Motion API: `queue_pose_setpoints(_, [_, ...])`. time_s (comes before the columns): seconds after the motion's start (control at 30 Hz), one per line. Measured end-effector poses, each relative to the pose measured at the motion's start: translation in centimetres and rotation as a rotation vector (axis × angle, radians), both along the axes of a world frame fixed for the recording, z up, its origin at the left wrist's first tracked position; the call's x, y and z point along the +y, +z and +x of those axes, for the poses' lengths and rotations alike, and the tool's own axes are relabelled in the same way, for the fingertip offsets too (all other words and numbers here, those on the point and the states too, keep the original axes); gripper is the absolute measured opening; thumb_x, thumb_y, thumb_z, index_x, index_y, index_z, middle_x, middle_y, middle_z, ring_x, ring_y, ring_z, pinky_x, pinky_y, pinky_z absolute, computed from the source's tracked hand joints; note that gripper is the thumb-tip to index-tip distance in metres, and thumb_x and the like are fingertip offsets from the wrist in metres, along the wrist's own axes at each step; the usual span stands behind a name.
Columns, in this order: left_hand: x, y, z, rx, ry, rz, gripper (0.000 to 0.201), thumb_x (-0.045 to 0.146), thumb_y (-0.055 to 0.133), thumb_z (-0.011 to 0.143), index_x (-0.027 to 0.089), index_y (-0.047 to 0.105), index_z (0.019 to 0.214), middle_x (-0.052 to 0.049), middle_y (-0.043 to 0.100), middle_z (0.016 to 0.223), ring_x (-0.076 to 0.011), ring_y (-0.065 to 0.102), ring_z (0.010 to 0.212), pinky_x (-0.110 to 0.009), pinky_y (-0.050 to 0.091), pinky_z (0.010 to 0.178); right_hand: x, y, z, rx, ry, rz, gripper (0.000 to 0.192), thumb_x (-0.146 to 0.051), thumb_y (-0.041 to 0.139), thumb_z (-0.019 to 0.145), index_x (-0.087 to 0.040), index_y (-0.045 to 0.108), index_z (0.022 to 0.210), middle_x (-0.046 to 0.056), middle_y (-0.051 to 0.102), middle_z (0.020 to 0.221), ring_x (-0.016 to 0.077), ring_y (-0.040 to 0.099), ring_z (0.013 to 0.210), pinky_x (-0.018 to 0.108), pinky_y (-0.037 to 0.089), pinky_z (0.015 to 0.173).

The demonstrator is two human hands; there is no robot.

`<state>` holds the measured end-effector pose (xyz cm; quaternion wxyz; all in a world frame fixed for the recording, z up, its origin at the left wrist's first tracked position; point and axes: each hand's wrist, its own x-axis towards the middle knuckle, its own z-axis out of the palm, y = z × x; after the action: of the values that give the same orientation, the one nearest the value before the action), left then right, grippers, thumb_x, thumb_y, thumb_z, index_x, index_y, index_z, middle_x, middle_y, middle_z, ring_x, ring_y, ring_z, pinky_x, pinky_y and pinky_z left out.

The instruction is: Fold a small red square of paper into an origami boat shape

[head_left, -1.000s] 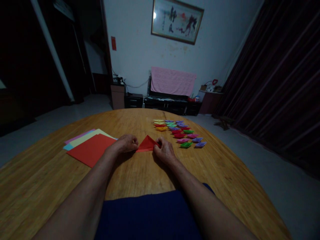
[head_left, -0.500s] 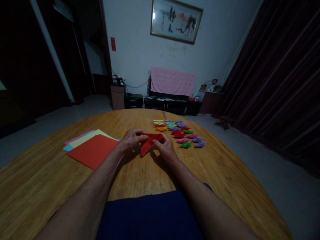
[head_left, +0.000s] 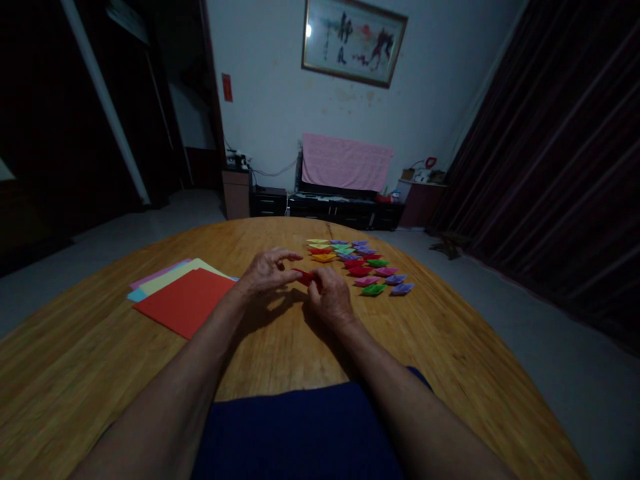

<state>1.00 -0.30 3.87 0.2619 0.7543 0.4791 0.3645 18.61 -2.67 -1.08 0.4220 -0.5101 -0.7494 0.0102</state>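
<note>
A small folded red paper (head_left: 303, 277) is held just above the wooden table (head_left: 280, 347), pinched between both hands near the middle of the tabletop. Only a sliver of it shows; its long axis runs left to right, from one hand across to the other. The left hand (head_left: 267, 270) grips its left end with thumb and fingertips, the forefinger stretched out over the top. The right hand (head_left: 330, 293) is curled around the right end, fingers closed on the paper. Both hands are equally near; the paper lies directly between them. To the left, well apart, lies a stack of flat coloured sheets (head_left: 183, 297), a red one on top. Just beyond the right hand sit rows of small folded pieces (head_left: 360, 263) in many colours. The table in front of the hands is bare wood
</note>
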Motion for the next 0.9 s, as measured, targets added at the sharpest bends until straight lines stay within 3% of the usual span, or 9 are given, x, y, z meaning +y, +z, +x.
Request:
queue_pose_setpoints(0.1, [0.3,-0.5,0.3,0.153,-0.065,0.196,0.013,0.018,0.064,0.079,0.020,0.072,0.089,-0.006,0.065,0.093,-0.0168,0.059,0.085,-0.028,0.047,0.079,-0.3,0.5,0.4,-0.201,-0.031,0.083,0.019,-0.015,0.048,0.088,-0.017,0.065,0.096,0.009,0.063,0.090,0.0238,0.052,0.090,0.036,0.035,0.082])
queue_pose_setpoints(0.27, [-0.5,-1.5,0.6,0.357,-0.038,0.309,0.016,0.016,0.054,0.084,0.020,0.069,0.088,-0.006,0.063,0.096,-0.0184,0.057,0.088,-0.030,0.044,0.081,-0.3,0.5,0.6,-0.312,-0.062,0.146,0.017,-0.019,0.049,0.093,-0.018,0.066,0.096,0.010,0.061,0.092,0.0257,0.046,0.092,0.039,0.030,0.086])
queue_pose_setpoints(0.4, [-1.6,-1.9,0.8,0.449,0.050,0.276,0.015,0.015,0.053,0.083,0.020,0.066,0.087,-0.007,0.062,0.095,-0.0203,0.055,0.090,-0.031,0.042,0.081,-0.3,0.2,0.4,-0.388,-0.025,0.136,0.016,-0.023,0.050,0.094,-0.018,0.066,0.093,0.010,0.061,0.091,0.0252,0.045,0.090,0.039,0.028,0.088])
queue_pose_setpoints(0.57, [-1.8,-2.0,0.8,0.538,0.011,0.172,0.005,0.020,0.058,0.081,0.021,0.062,0.083,-0.008,0.062,0.092,-0.0209,0.055,0.086,-0.030,0.040,0.075,-0.5,-0.1,0.2,-0.493,0.017,0.073,0.014,-0.021,0.052,0.091,-0.017,0.065,0.088,0.011,0.062,0.092,0.0244,0.045,0.087,0.038,0.030,0.083])
queue_pose_setpoints(0.9, [-2.6,-0.8,0.6,0.624,-0.082,-0.108,0.013,0.012,0.056,0.068,0.021,0.065,0.071,-0.002,0.056,0.061,-0.0174,0.051,0.061,-0.029,0.035,0.060,-1.1,-0.2,0.9,-0.461,0.170,-0.181,0.019,-0.014,0.053,0.078,-0.017,0.066,0.091,0.008,0.060,0.090,0.0206,0.051,0.083,0.033,0.039,0.077])
